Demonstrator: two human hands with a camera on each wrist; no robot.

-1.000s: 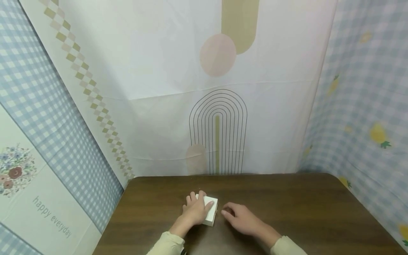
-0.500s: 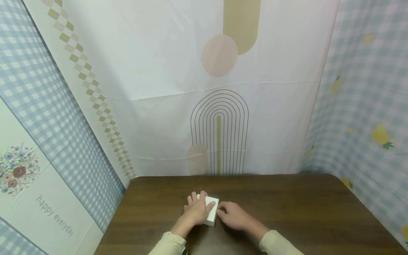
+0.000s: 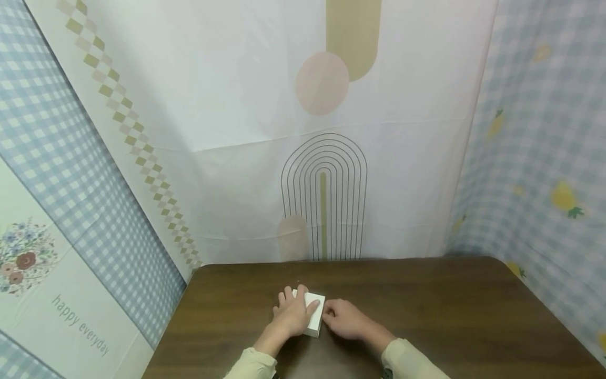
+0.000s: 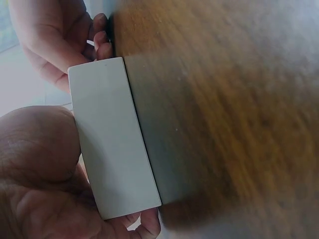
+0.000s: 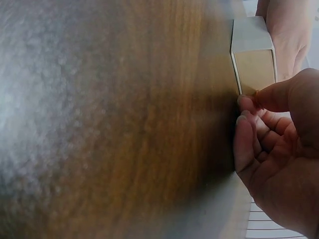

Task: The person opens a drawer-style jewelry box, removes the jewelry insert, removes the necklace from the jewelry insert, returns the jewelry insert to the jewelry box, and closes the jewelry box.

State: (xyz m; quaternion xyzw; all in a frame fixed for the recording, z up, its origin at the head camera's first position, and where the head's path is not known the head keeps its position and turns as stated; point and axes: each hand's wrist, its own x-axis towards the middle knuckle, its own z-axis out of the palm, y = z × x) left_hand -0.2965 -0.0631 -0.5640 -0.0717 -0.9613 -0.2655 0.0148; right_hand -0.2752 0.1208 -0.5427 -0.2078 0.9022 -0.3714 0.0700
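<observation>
A small white box (image 3: 314, 316) with a tan inner face on its right side (image 5: 255, 69) lies on the brown table. My left hand (image 3: 292, 315) holds it from the left, thumb across the top and fingers over its far left side. At that tan face my right hand (image 3: 344, 318) has thumb and index finger pinched together, on what looks like a small brown tab (image 5: 257, 94), mostly hidden by the fingertips. In the left wrist view, the box's plain white near side (image 4: 112, 139) faces the camera.
The dark wooden table (image 3: 426, 295) reaches back to a white printed cloth (image 3: 236, 200). Blue checked cloths hang at the left (image 3: 85, 158) and the right (image 3: 521, 158).
My right hand has moved left from a short gap away to the box's right side, and its thumb and index finger have closed there. The left hand and box stay about where they were.
</observation>
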